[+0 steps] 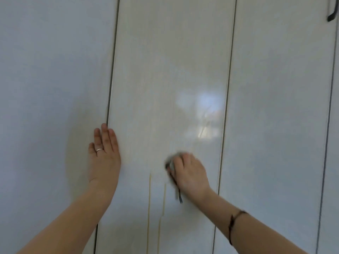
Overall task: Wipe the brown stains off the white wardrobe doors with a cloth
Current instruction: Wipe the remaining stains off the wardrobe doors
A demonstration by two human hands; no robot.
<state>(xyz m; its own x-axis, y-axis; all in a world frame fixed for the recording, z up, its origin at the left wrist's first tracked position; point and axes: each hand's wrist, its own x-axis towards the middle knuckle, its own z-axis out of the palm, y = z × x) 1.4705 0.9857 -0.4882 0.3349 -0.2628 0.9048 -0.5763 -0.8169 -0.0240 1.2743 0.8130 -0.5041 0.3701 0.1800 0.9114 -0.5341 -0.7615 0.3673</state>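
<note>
A white wardrobe door (165,70) fills the middle of the view, glossy with a bright reflection. Two thin brown drip streaks (149,198) run down its lower part, the second streak (163,208) just to the right. My right hand (190,173) grips a grey cloth (172,162) and presses it on the door right of the streaks; the hand is blurred. A dark strip of the cloth hangs below the hand. My left hand (104,154) lies flat with straight fingers across the seam at the door's left edge.
The left door panel (55,88) and the right door panel (275,107) flank the middle one, split by dark vertical gaps. A dark handle (332,16) shows at the top right corner.
</note>
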